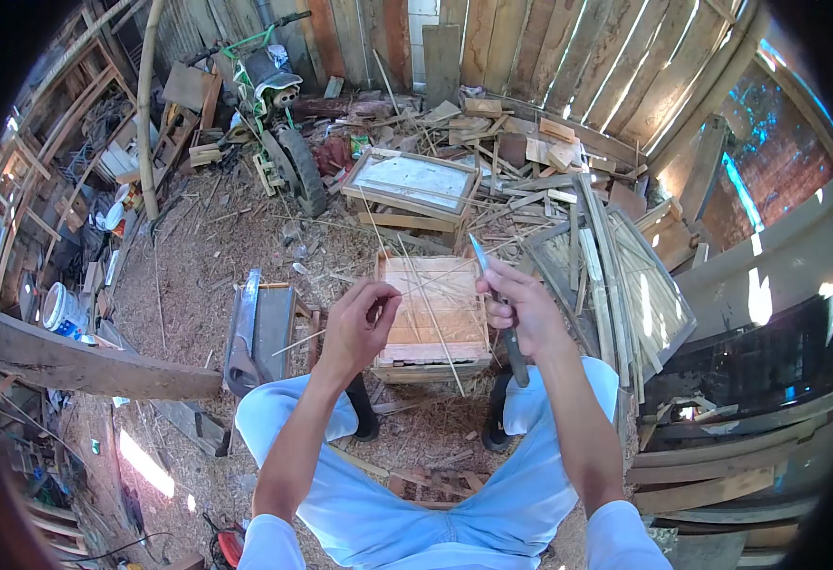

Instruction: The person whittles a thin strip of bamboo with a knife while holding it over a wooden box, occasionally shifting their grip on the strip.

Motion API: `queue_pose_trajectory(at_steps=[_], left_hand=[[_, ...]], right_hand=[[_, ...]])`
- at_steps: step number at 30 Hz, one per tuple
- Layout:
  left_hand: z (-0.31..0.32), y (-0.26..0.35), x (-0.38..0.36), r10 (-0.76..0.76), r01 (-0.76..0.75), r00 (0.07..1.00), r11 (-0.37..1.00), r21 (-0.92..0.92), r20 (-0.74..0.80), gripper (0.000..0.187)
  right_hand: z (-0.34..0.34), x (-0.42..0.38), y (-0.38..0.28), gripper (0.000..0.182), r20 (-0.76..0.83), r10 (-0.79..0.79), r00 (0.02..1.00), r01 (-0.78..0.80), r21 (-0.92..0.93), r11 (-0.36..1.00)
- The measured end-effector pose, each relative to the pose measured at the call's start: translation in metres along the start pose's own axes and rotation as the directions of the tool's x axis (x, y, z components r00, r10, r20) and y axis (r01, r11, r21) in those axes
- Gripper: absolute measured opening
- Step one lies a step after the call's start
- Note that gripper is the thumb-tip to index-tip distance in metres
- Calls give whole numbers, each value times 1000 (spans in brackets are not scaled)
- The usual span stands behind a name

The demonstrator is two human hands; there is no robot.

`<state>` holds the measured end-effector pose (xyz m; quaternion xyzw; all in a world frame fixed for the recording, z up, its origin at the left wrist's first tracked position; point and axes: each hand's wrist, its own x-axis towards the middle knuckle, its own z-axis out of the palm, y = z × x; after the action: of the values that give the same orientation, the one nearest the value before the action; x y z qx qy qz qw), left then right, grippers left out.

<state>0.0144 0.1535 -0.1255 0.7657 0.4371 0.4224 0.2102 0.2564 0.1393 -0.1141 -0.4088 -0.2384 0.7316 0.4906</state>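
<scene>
My right hand is wrapped round a knife, its blade pointing up and away and its dark handle reaching down past my palm. My left hand is closed in a pinch on a thin stick, whose end sticks out left of my wrist; its far end is hard to make out near the knife. Between and below both hands stands a wooden box with a light plank top. Several thin sticks lie crossed over that top, one overhanging its front edge.
A handsaw rests on a small dark bench to the left. Beyond the box are a framed white panel and a heap of wood scraps. A small motorbike stands far left. Long boards lean at right.
</scene>
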Motion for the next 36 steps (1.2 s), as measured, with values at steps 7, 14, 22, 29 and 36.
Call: queue_pose_trajectory(at_steps=[7,14,22,29,36], left_hand=[[9,7,-1,56,-56,998,998,-8,13,9],[4,1,-3,103,-103,994,995,14,-26,11],[9,5,-3,105,-104,994,994,38,-25,12],[12,4,-3,118,-120,992,992,-29,-43,10],[9,8,-2,19,-22,999,997,-75,-30,7]], right_hand=[[31,-5,34,34,92,138,986,-127,-114,985],[21,-2,13,39,5,92,996,-92,-13,996],[18,-5,16,30,-39,71,997,-74,-64,995],[22,0,25,29,-7,88,996,-88,-7,996],[11,-6,8,32,40,36,999,-36,1,999]])
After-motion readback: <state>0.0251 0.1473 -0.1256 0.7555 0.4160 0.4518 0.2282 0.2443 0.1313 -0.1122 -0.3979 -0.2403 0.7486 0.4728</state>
